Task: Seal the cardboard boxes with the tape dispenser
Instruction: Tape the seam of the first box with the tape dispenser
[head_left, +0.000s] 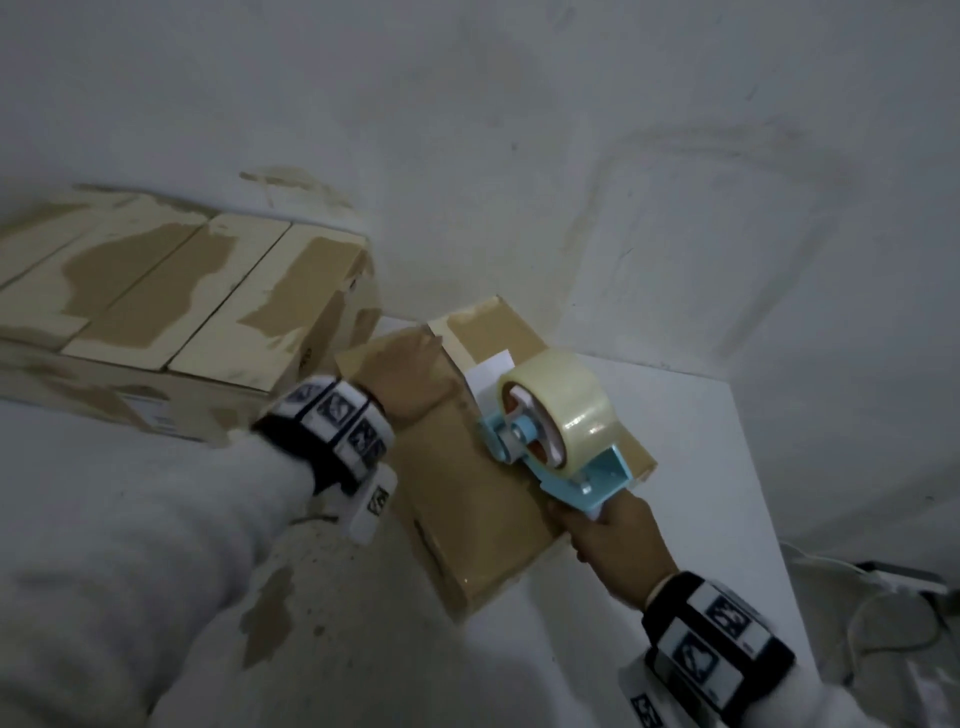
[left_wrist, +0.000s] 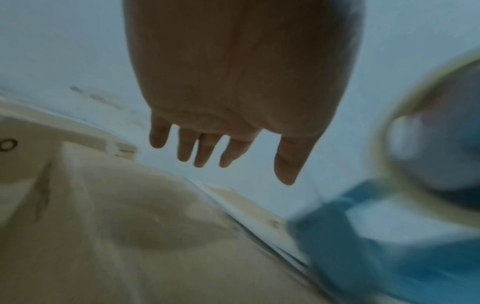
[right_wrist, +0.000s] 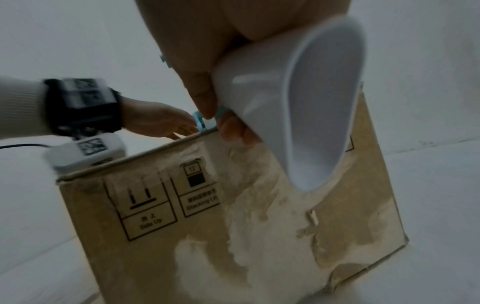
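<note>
A small brown cardboard box (head_left: 467, 499) lies on the white table, its printed side (right_wrist: 197, 236) facing the right wrist view. My left hand (head_left: 410, 374) lies flat on the box's far top with straight fingers (left_wrist: 205, 148). My right hand (head_left: 613, 545) grips the white handle (right_wrist: 293, 107) of a light blue tape dispenser (head_left: 587, 467). The dispenser, blurred in the left wrist view (left_wrist: 384, 242), carries a clear tape roll (head_left: 561, 410) and sits over the box's top seam near its right side.
A larger, worn cardboard box (head_left: 171, 322) with peeled patches stands at the back left against the wall. The white table (head_left: 691, 467) ends at the right, where cables (head_left: 883, 613) lie below its edge. A white wall stands close behind.
</note>
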